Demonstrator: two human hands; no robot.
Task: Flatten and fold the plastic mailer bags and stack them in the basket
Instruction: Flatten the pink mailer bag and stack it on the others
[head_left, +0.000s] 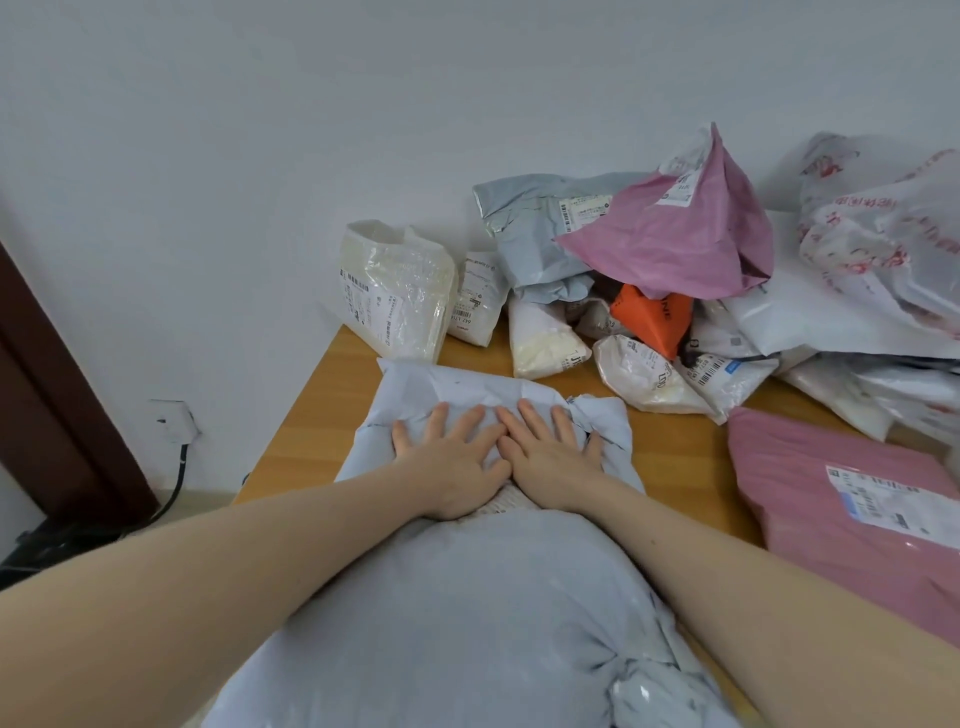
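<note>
a grey mailer bag (498, 415) near the table (311, 415)'s left edge is pressed flat by the left hand (457, 462) and right hand (550, 457), fingers spread, while an unfolded pile (649, 270) is left along the far edge and no basket is seen.

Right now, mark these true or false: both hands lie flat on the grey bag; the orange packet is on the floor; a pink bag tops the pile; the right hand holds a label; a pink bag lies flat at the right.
1. Both hands lie flat on the grey bag. True: left hand and right hand press the grey bag with straight fingers.
2. The orange packet is on the floor. False: the orange packet sits in the pile on the table.
3. A pink bag tops the pile. True: the crumpled pink bag.
4. The right hand holds a label. False: it holds nothing.
5. A pink bag lies flat at the right. True: the flat pink bag.
</note>
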